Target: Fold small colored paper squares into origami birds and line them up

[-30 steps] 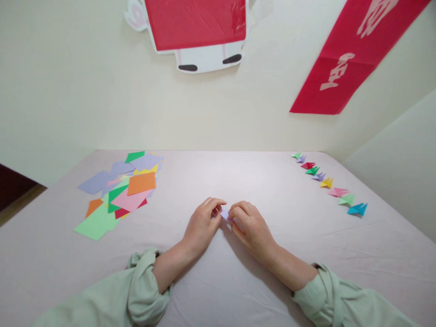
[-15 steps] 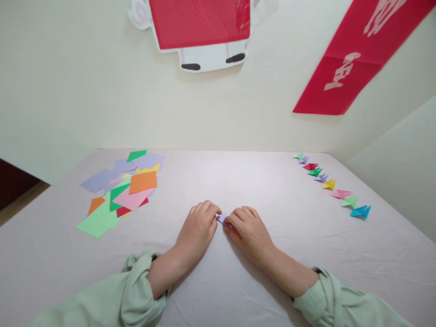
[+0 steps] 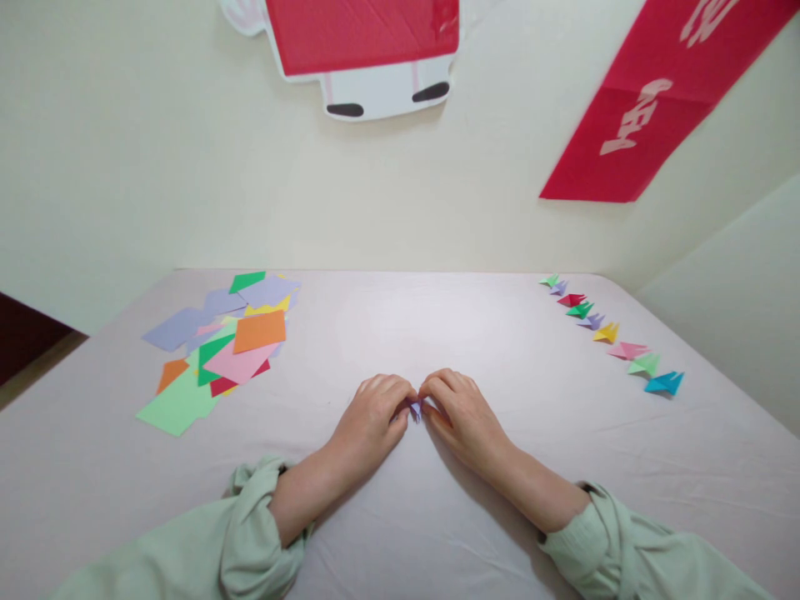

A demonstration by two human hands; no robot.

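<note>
Between my fingertips, close to the table's middle, is a small folded piece of purple paper (image 3: 416,410). My left hand (image 3: 379,410) pinches its left side, thumb and fingers together. From the other side my right hand (image 3: 459,414) is closed on it with thumb and index finger. Most of the paper is hidden by the fingers; only a small pointed part shows below the fingertips. Both wrists rest low over the cloth.
A loose pile of coloured paper sheets (image 3: 243,367) lies on the left of the cloth-covered table (image 3: 400,325). Several small folded paper figures, from light green at the back to a blue one (image 3: 665,383) in front, form a slanting row on the right. Behind stands a wall (image 3: 400,192) with red decorations.
My fingertips have come closer together around the purple paper, which now points downward between them. My left hand has moved slightly right. The view has shifted a little.
</note>
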